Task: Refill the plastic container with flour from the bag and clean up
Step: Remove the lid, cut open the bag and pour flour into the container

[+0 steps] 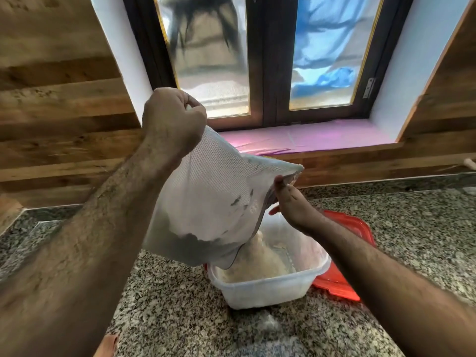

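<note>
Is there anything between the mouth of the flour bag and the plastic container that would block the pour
Nothing visible does. The bag is tipped with its mouth over the open container, and flour is already inside. The red lid lies under and behind the container. The left hand grips the bag's upper corner; the right hand holds its edge.

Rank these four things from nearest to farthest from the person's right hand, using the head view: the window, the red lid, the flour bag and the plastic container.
Measured from the right hand:
1. Flour bag: pinched at its edge, to the hand's left.
2. Plastic container: directly below the hand, on the counter.
3. Red lid: on the counter, under and right of the container.
4. Window: beyond the counter, in the wall.
</note>
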Action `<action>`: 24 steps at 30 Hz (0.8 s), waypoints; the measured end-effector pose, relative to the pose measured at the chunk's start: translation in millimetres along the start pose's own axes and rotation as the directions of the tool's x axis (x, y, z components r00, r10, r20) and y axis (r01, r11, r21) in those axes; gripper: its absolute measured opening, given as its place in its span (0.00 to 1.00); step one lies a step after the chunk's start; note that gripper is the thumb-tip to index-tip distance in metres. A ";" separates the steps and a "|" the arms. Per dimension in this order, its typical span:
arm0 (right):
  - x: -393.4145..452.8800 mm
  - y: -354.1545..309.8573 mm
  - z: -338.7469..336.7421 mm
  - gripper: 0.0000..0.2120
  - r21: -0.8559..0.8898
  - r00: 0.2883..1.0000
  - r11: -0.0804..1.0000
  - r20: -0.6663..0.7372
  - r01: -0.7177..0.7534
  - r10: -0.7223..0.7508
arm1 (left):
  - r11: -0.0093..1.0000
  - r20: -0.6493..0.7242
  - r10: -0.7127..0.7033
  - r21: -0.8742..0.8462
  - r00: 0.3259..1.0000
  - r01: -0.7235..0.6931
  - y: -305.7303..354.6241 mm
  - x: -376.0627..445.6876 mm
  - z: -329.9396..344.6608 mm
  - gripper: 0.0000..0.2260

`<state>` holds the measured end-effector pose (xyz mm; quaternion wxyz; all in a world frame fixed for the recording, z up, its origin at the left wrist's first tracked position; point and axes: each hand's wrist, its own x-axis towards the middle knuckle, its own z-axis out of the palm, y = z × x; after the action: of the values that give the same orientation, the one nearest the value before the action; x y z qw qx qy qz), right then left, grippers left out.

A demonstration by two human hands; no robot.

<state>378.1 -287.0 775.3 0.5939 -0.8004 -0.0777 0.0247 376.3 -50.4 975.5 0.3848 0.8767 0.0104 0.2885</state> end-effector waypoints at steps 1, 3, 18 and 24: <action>-1.8 1.1 -0.4 0.49 0.003 1.000 1.000 0.000 -0.009 0.009 | 1.000 0.002 0.001 0.000 1.000 -0.001 0.9 0.4 1.9 0.11; -5.0 3.0 -1.1 0.50 0.003 1.000 1.000 0.005 -0.029 0.029 | 1.000 0.005 0.000 0.003 1.000 0.000 2.1 1.1 6.7 0.10; -32.2 -38.8 -29.7 0.21 0.039 0.855 0.990 -0.509 0.135 -0.097 | 0.997 0.034 0.029 0.069 0.999 -0.032 19.8 -12.7 33.1 0.11; -24.2 -74.8 -15.8 0.16 -0.330 0.886 0.868 -0.154 0.372 -0.438 | 0.982 0.066 0.101 0.151 0.993 -0.110 26.8 -17.8 53.7 0.09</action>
<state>349.2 -284.5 850.0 0.4660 -0.8420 -0.1804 -0.2031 383.6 -109.5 956.0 0.3001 0.9111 -0.0251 0.2814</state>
